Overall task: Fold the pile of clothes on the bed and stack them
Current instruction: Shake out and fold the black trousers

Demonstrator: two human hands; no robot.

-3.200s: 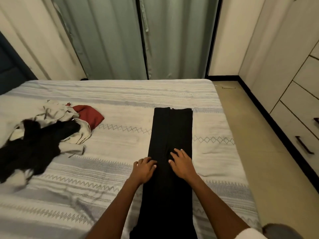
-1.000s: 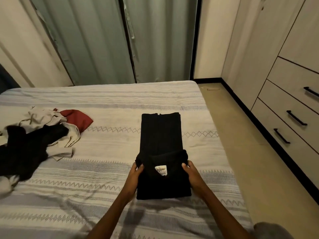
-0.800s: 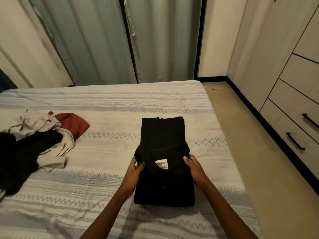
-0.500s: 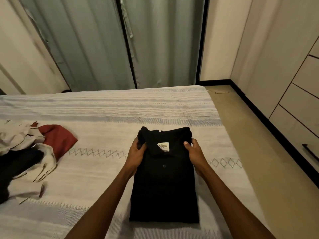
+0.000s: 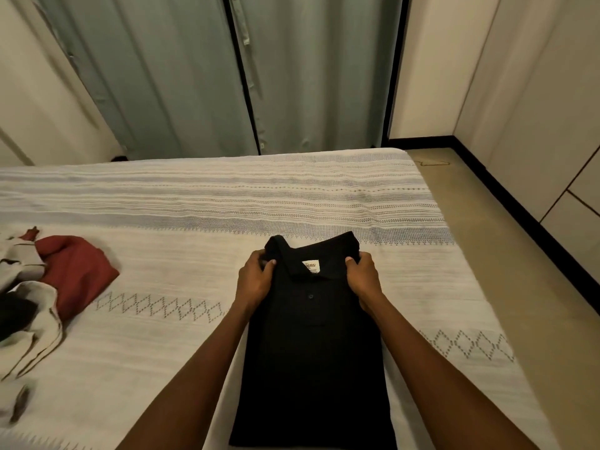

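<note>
A black polo shirt [image 5: 311, 352] lies folded in a long rectangle on the bed [image 5: 227, 203], collar and white label at its far end. My left hand [image 5: 255, 280] grips the shirt's left shoulder edge by the collar. On the other side my right hand [image 5: 363, 277] grips the right shoulder edge, thumb on top of the fabric. At the left edge of the view lies the unfolded pile: a red garment [image 5: 76, 271], a white garment [image 5: 29, 313] and a bit of black cloth [image 5: 13, 316].
The bed's right edge drops to a tan floor [image 5: 519, 287]. Pale wardrobe doors and drawers [image 5: 552, 125] stand along the right wall. Grey-green curtains [image 5: 194, 76] hang behind the bed's far edge.
My hands carried the collar end of the black shirt away from me and laid it over the far half, folding it in two. The view tilted down and the pile slid left.
</note>
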